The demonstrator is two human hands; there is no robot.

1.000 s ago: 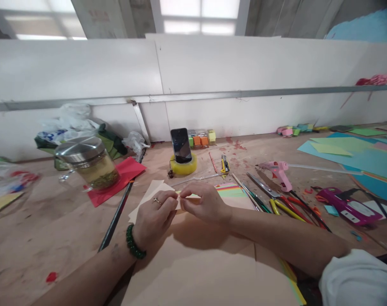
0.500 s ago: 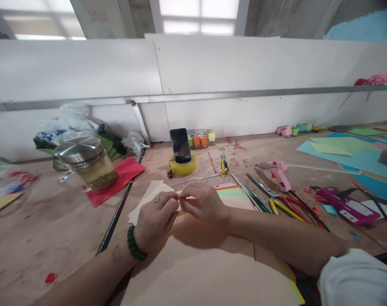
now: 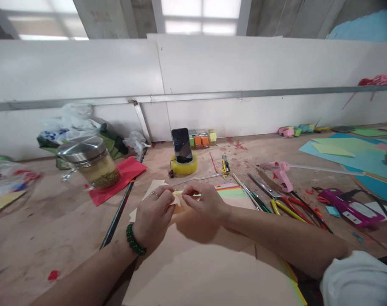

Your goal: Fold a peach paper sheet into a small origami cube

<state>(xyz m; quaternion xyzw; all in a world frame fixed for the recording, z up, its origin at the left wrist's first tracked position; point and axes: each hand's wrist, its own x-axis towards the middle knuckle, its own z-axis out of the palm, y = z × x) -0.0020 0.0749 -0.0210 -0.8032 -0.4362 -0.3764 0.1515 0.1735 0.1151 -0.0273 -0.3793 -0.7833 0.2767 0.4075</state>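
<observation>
My left hand (image 3: 155,208), with a ring and a green bead bracelet (image 3: 135,240), is closed with thumb and fingers pinching a small pale peach paper piece (image 3: 178,203). My right hand (image 3: 207,202) is closed in a pinch at the right side of the same piece; its fingertips partly hide the paper there. Both hands rest low over a stack of large peach paper sheets (image 3: 202,267). More cut peach paper (image 3: 155,185) lies behind my left hand, and bright coloured sheets (image 3: 231,191) stick out behind my right wrist.
Beyond the hands, a phone (image 3: 182,145) leans in a yellow tape roll (image 3: 185,165), near a yellow cutter (image 3: 225,164). Scissors (image 3: 266,187), pliers (image 3: 285,209) and a pink glue gun (image 3: 281,172) lie right. A glass tea jug (image 3: 94,165) stands left on red paper (image 3: 132,170).
My fingertips have moved slightly apart from each other, so more of the small paper shows between them. The view has shifted a little.
</observation>
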